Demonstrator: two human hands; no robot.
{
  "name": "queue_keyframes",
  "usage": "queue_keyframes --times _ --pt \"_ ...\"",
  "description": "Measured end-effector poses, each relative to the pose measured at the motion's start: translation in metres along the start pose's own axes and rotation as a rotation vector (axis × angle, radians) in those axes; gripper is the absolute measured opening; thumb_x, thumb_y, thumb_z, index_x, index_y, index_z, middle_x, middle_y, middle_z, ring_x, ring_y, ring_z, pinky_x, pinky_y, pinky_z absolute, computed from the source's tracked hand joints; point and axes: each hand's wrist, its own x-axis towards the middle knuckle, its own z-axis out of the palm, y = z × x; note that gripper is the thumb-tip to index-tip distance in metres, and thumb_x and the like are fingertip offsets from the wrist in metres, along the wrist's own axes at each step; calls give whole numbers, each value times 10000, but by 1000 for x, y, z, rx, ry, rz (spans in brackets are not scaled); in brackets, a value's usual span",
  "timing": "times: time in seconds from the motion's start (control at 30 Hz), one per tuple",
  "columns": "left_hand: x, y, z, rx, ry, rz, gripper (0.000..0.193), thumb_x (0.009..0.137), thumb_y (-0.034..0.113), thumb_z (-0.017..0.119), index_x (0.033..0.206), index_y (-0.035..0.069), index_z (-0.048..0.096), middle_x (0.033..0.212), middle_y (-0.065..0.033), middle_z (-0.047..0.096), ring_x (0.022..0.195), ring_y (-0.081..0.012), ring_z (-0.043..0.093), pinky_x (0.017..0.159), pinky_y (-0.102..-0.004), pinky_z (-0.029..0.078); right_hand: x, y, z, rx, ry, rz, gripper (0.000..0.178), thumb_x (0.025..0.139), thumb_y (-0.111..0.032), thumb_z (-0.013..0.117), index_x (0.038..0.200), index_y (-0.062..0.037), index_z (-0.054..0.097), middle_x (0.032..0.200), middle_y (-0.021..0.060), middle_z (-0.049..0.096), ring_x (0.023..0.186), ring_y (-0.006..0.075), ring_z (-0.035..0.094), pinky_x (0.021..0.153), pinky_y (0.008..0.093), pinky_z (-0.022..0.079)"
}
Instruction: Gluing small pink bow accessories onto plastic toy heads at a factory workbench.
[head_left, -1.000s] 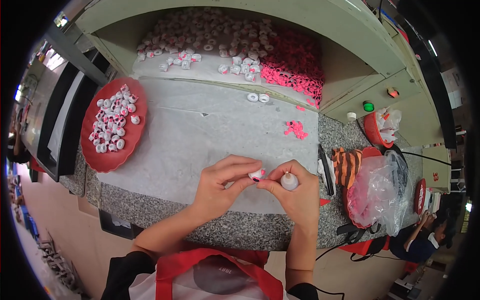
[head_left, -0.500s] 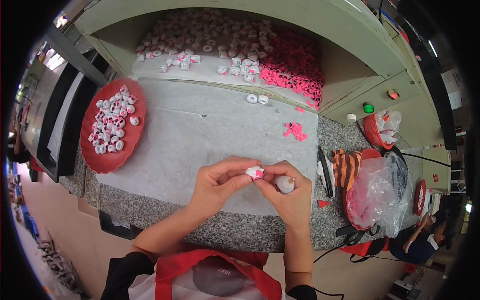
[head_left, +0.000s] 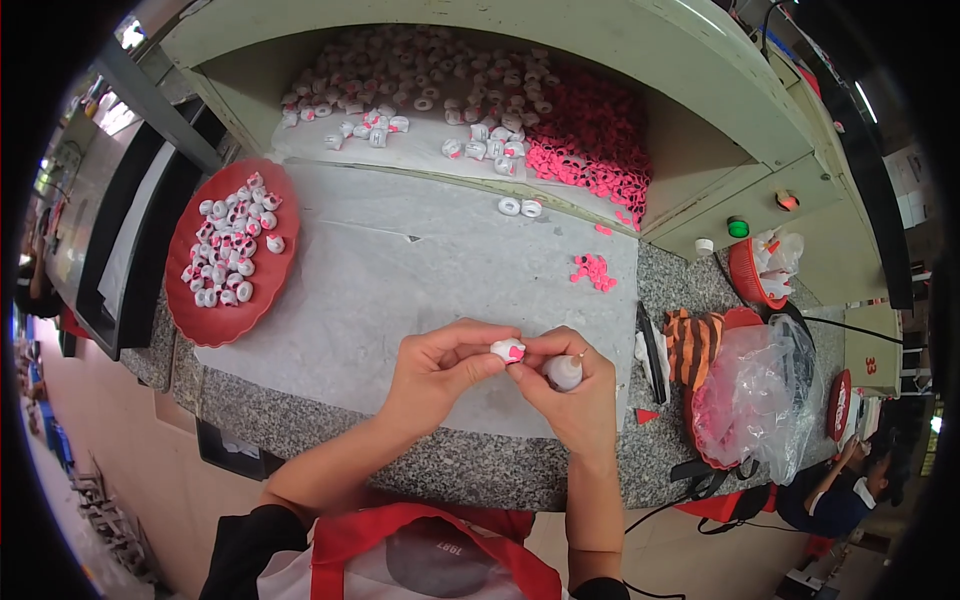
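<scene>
A small white piece with pink patches (head_left: 509, 350), like a little figurine head, is pinched in the fingertips of my left hand (head_left: 428, 376). The thumb and index finger of my right hand (head_left: 580, 412) meet its right side. Tucked in that same hand is a small translucent squeeze bottle (head_left: 564, 374) with a thin tip. Both hands hover over the near part of a whitish paper sheet (head_left: 340, 270). Beyond the right hand lies a small cluster of pink pieces (head_left: 594, 272). Two white rings (head_left: 520, 207) rest near the shelf edge.
On the left, a red scalloped plate (head_left: 180, 310) holds many similar white-and-pink pieces. A shelf (head_left: 690, 185) at the back has heaps of white and pink pieces. To the right lie a black pen-like tool (head_left: 652, 352), a striped cloth (head_left: 693, 345), clear plastic bags (head_left: 760, 385) and a red basket (head_left: 743, 270). A co-worker (head_left: 840, 485) sits far right.
The white piece has turned slightly between my fingertips, and my right hand has shifted a little. The whole view has moved slightly; the plate and heaps stay as they were.
</scene>
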Motion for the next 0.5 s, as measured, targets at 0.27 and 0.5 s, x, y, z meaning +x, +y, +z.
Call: queue_keyframes --times 0.27,0.5 --pt "0 2 -4 -242 94 -173 242 792 1 567 1031 -29 551 960 -116 595 847 -164 588 744 -268 497 2 0 1 -192 45 -238 171 687 42 655 837 -3 586 830 52 583 663 69 525 585 173 405" --pt "-2 10 -2 26 -80 -24 258 787 -31 565 1034 -35 493 878 -110 601 828 -163 602 737 -274 503 1 5 -8 153 -63 -167 201 677 52 666 849 -2 577 894 118 597 681 106 563 570 206 457"
